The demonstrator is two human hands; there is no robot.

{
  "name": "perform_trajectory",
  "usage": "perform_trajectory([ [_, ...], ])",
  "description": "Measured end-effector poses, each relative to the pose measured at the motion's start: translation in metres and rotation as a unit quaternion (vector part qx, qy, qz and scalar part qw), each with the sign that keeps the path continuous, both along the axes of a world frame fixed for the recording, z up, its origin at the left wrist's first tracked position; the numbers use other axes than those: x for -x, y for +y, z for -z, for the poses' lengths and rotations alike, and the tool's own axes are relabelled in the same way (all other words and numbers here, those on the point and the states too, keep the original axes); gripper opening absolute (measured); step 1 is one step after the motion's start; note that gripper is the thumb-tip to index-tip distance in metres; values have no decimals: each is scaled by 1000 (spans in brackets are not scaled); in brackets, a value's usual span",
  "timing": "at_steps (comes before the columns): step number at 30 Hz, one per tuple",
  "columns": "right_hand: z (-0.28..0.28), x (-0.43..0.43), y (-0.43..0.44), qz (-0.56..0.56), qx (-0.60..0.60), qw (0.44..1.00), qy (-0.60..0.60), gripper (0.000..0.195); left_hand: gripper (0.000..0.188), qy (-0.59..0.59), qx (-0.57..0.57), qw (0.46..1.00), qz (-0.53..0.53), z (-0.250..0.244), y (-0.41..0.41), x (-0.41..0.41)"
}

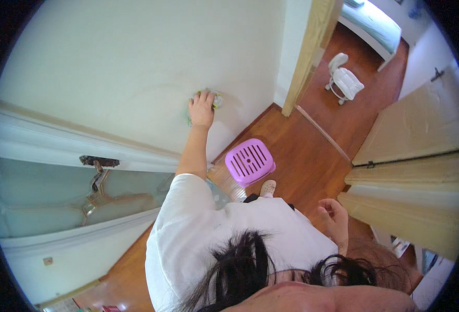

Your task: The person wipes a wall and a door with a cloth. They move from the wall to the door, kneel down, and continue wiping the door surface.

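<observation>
My left hand (201, 112) is at the end of a raised, stretched arm, pressing a crumpled cloth (217, 100) against the pale wall (147, 66). White, green and yellow show in the cloth around my fingers, but most of it lies under the palm. Faint grey smudges mark the wall nearby. My right hand (334, 218) hangs low by my side, fingers loosely curled, with nothing visible in it. Below the left hand, a pink plastic stool (249, 163) with a slotted seat stands on the wooden floor (292, 152), close to the wall's foot.
A glazed door panel (50, 195) with a dark handle (98, 160) is at left. Past a wooden door frame (307, 58), a white chair (346, 82) stands near a bed (370, 27). Tan door-like panels (413, 132) rise at right. My foot wears a pale clog (268, 188).
</observation>
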State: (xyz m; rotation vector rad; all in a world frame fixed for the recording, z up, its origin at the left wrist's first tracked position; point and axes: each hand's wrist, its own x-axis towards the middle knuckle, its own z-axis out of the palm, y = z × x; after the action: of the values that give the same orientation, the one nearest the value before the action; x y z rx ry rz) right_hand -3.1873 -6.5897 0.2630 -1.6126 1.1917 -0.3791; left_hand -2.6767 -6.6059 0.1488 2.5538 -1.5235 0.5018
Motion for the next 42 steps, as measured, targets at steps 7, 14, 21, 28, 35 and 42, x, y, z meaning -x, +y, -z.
perform_trajectory([
  [7,18,0,-52,-52,-17,998,19,15,59,-150,307,936,-79,-108,48,2],
  [14,14,-57,-113,-226,38,973,-9,16,56,-218,383,884,-156,-131,97,-28],
  [21,5,-70,-128,-292,54,954,28,16,50,-173,337,910,-167,-133,132,1],
  [28,25,-67,-143,-340,66,937,30,19,55,-271,543,783,-136,-260,174,-34],
  [35,24,-73,-145,-395,69,916,24,21,53,-267,535,792,-125,-258,183,-43],
  [42,45,-81,-142,-398,108,911,8,23,48,-327,554,761,-80,-336,184,-44],
])
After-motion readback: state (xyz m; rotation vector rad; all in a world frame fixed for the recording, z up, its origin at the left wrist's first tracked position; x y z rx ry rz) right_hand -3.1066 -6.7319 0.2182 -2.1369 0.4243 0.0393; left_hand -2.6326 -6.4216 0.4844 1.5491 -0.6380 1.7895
